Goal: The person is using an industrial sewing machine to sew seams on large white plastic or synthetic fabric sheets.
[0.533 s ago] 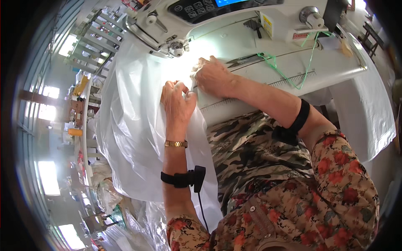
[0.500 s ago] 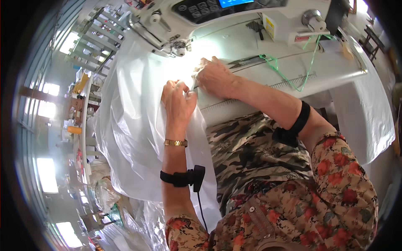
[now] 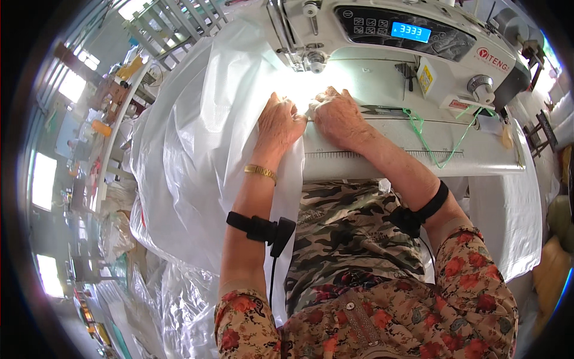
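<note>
A large sheet of translucent white plastic (image 3: 179, 137) drapes over the left of the sewing table and hangs down past its front edge. At the sheet's right edge my left hand (image 3: 278, 122) is closed, fingers bent and pinching the plastic. My right hand (image 3: 338, 116) is closed just beside it, its fingertips curled under at the same edge. Glare hides exactly what lies between the right fingers. Both hands are just in front of the white sewing machine's needle area (image 3: 311, 63), which is brightly lit.
Right of my right hand lie dark thread snips (image 3: 382, 110) with a green cord (image 3: 421, 134). A printed ruler scale (image 3: 382, 154) runs along the table front. A small dark tool (image 3: 405, 75) rests by the machine's base. More white sheeting (image 3: 505, 221) hangs at the right.
The view has shifted, so the machine and table appear farther right and more of the machine shows. Both hands stay close together at the plastic's edge near the needle.
</note>
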Tool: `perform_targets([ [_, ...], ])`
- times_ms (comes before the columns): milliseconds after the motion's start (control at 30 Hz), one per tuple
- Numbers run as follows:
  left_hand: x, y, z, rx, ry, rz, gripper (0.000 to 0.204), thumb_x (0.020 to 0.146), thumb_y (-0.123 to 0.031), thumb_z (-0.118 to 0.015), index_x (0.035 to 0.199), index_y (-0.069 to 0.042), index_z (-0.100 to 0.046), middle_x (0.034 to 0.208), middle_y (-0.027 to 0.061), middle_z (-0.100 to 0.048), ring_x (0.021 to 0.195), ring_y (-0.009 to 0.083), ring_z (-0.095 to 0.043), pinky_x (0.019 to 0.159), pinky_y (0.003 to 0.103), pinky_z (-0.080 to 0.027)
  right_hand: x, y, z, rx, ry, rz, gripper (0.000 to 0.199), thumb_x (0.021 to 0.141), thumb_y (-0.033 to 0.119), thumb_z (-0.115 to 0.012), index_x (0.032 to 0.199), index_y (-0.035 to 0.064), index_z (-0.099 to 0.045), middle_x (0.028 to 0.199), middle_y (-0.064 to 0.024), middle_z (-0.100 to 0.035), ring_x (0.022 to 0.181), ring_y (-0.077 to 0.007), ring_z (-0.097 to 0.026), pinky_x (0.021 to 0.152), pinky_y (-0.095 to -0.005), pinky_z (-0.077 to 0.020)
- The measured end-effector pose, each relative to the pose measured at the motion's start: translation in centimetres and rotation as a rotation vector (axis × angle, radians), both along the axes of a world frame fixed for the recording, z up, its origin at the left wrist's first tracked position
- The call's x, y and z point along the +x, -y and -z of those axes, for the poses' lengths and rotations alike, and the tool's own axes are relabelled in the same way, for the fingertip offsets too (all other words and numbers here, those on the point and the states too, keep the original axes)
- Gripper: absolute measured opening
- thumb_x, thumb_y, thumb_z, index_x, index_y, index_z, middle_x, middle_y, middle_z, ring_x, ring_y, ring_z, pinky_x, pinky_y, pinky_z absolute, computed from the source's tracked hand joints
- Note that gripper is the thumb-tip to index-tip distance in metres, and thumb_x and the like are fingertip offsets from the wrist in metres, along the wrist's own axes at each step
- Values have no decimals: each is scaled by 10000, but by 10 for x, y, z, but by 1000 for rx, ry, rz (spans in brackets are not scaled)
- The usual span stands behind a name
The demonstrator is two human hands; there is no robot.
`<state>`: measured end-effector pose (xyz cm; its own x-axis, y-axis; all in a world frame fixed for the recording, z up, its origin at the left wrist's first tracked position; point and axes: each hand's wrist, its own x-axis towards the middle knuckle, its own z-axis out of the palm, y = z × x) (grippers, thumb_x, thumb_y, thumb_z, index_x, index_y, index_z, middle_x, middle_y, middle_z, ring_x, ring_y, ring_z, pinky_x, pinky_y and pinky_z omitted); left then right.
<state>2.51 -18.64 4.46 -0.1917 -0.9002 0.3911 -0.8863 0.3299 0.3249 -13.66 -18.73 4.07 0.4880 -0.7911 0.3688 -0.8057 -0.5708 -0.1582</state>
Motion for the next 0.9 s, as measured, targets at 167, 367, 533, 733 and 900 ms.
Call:
perform_targets([
  [167, -3, 9, 5, -25, 9, -11, 172, 646, -143, -619, 728, 8, -626, 804, 195, -583, 911, 313, -549, 828, 412, -451, -2, 4, 9, -73, -92, 20, 205, 860, 165, -523, 887, 58, -695, 1044, -118, -652, 1097, -296, -568, 998, -474, -392],
  [367, -4, 12, 2, 66, 67, -34, 206, 655, -176, -605, 756, -1, -645, 766, 198, -631, 955, 331, -570, 882, 409, -448, -1, 2, 1, -23, -135, 42, 237, 868, 183, -514, 814, 54, -705, 965, -136, -676, 1060, -287, -590, 964, -464, -407],
  [533, -2, 15, 13, -33, 53, -33, 221, 687, -184, -599, 794, 3, -647, 851, 221, -663, 1064, 358, -575, 1014, 405, -411, -4, 14, 20, -90, -31, 24, 272, 882, 207, -502, 800, 42, -703, 881, -164, -684, 968, -309, -625, 953, -462, -415],
  [733, -1, 3, 8, -103, 2, 24, 165, 747, -104, -565, 769, 32, -655, 790, 249, -652, 921, 389, -632, 995, 454, -434, -1, 14, 19, -109, 32, 5, 314, 905, 222, -482, 781, 36, -703, 854, -172, -679, 940, -331, -624, 936, -464, -414],
  [900, -13, -71, -48, -108, 52, 235, 192, 864, -56, -492, 929, 55, -634, 842, 219, -672, 789, 408, -648, 788, 485, -501, -4, 13, 16, -14, -116, 14, 282, 906, 216, -493, 862, 25, -697, 898, -183, -672, 952, -334, -604, 909, -466, -415],
])
